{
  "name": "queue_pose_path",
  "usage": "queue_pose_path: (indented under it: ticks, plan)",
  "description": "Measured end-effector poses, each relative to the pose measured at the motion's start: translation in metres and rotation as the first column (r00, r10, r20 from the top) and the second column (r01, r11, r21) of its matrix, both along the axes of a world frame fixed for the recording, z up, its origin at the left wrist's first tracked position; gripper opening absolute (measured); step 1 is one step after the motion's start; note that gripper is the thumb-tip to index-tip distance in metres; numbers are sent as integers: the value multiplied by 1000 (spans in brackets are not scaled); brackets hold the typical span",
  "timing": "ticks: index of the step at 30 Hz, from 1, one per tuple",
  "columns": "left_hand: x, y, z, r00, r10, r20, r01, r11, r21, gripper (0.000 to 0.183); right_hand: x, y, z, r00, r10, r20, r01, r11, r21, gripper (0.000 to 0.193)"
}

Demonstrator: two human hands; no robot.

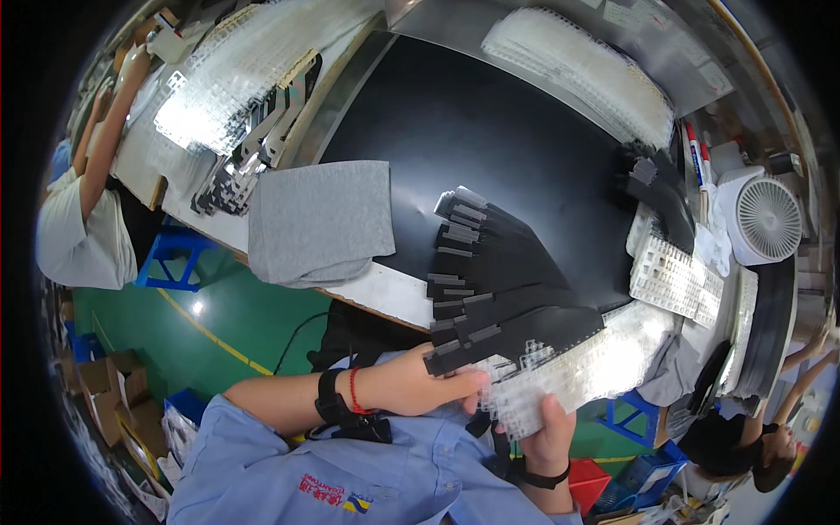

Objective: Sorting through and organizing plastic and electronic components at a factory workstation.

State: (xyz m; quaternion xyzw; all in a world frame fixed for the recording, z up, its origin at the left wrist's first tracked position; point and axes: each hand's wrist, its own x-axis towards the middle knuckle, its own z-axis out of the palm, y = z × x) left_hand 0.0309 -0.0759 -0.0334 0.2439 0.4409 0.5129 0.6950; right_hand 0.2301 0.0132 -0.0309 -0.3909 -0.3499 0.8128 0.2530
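Observation:
My right hand [551, 430] grips the near edge of a whitish translucent sheet [560, 385] with rows of small cut-outs, thumb on top. At the sheet's left corner, my left hand [446, 382] is closed with its fingertips on the edge; part of its grip is hidden. Just above that hand, black strips [512, 262] lie fanned out with small clear tabs at their left ends. The nearest strip reaches over the edge of the left hand. Beneath the fan is a black mat [472, 114] on the table.
A folded grey cloth [324, 219] lies left of the mat. Translucent sheets [577, 61] are stacked along the far side. At right are more black strips [661, 197], perforated sheets [674, 280] and a white fan [766, 214]. Another person's arm [114, 131] is at far left; a blue stool [175, 258] stands below.

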Motion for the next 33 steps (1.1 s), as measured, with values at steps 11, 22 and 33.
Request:
queue_pose_path:
  ticks: [11, 22, 33]
  plan:
    - [3, 2, -5, 994, 111, 17, -112, 990, 86, 18, 6, -1, -9, 996, -80, 39, 78, 996, 51, 60]
    - [0, 0, -23, 887, 83, -454, 63, 952, 298, 26, 21, -11, -7, 926, -349, -145, 311, 921, -234, 66]
    - [-3, -2, -16, 998, 21, -65, -11, 990, 144, 15, 6, -1, -17, 993, -100, 56, 98, 995, 36, 65]
